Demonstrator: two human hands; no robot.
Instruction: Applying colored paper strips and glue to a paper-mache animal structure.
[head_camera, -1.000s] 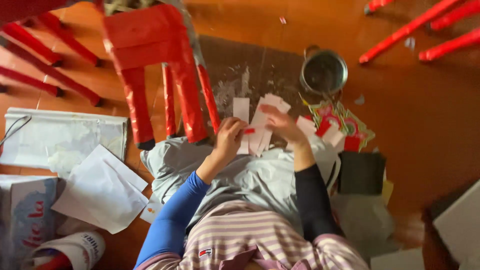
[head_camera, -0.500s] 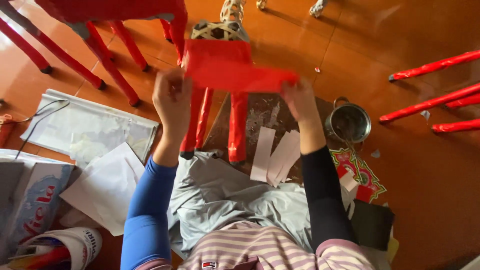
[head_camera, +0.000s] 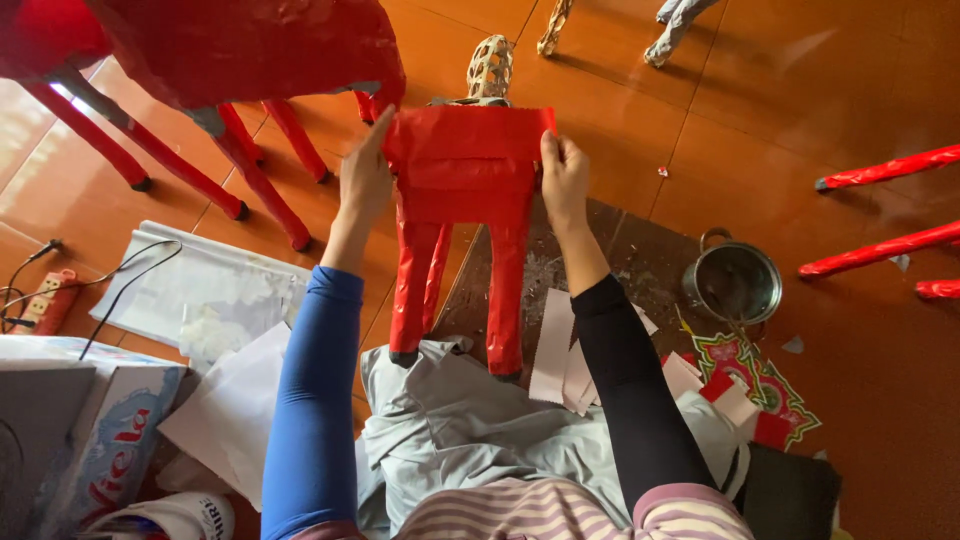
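Both hands are now sitting lower and closer together than half a second ago, and the red paper-covered animal figure (head_camera: 460, 210) is standing upright between them instead of being lifted up toward the camera. Left hand (head_camera: 366, 178) is lying flat against the figure's left flank, fingers stretched upward and held together. Right hand (head_camera: 563, 178) is gripping the figure's right edge, fingers curled round it and thumb pressing on the front. Its red legs are reaching down to a grey cloth (head_camera: 470, 420) spread over the person's lap. An uncovered woven frame (head_camera: 490, 68) is poking up just behind the figure. Pale paper strips (head_camera: 556, 350) are lying on a dark mat (head_camera: 640, 260) beside the right forearm, and a metal pot (head_camera: 733, 283) is sitting near them on the orange floor (head_camera: 790, 110). White sheets (head_camera: 205, 290) are lying to the left.
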